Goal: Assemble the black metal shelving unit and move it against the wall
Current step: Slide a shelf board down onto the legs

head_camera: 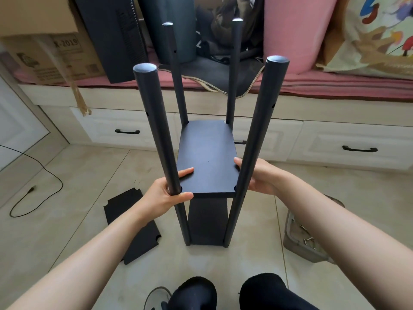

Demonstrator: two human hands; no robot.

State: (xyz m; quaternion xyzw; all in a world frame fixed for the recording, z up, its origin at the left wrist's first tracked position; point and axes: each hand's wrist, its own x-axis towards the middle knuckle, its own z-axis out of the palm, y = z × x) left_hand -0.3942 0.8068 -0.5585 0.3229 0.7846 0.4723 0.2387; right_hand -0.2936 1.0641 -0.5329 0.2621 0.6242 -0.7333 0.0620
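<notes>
A black shelving unit stands upright on the tile floor, with several black round poles; the near left pole (156,130) and near right pole (259,135) rise toward me. A black shelf board (206,157) sits between the poles, above a lower board (206,220). My left hand (165,195) grips the board's near left corner around the left pole. My right hand (259,175) holds the board's right edge behind the right pole. One more black shelf board (131,224) lies flat on the floor to the left.
A clear plastic box (301,238) with metal screws sits on the floor at right. A black cable (33,186) loops across the tiles at left. A drawer bench (335,139) with pink cushions, cardboard boxes and a monitor lies behind the unit.
</notes>
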